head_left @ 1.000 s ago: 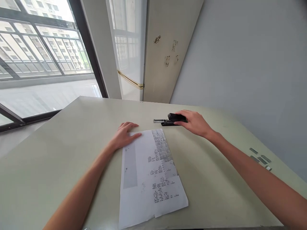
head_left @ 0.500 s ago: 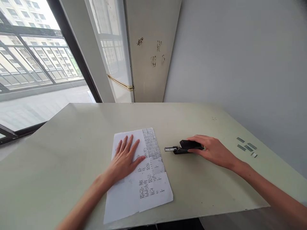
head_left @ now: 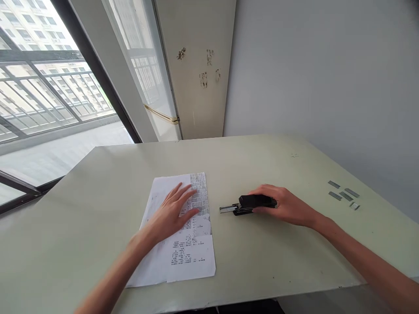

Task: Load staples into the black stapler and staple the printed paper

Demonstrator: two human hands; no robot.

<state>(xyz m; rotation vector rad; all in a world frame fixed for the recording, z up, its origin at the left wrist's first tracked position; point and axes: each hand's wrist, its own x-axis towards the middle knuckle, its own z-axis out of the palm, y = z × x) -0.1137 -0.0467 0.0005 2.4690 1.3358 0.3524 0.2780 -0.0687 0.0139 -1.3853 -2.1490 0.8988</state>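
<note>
Printed paper (head_left: 193, 272) lies on the table in front of me, with rows of staples (head_left: 200, 192) along the upper part of its right edge. My left hand (head_left: 173, 211) rests over the paper, fingers stretched out and apart, the thumb pointing right. To the right of the sheet is a black stapler (head_left: 253, 202), gripped from behind by my right hand (head_left: 281, 205). A metal tray (head_left: 226, 209) sticks out of the stapler's front toward the paper. The stapler is apart from the paper, and its rear end is hidden by my fingers.
Several strips of staples (head_left: 346, 196) lie at the right of the pale table (head_left: 108, 187). A grey wall (head_left: 310, 65) borders the table on the right. Beyond the far edge stands a refrigerator (head_left: 199, 104), with a window (head_left: 42, 96) to its left.
The paper has turned slightly, its near end swinging left under my left hand, whose fingers now point more to the right. My right hand still holds the stapler. The camera view has tilted a little.
</note>
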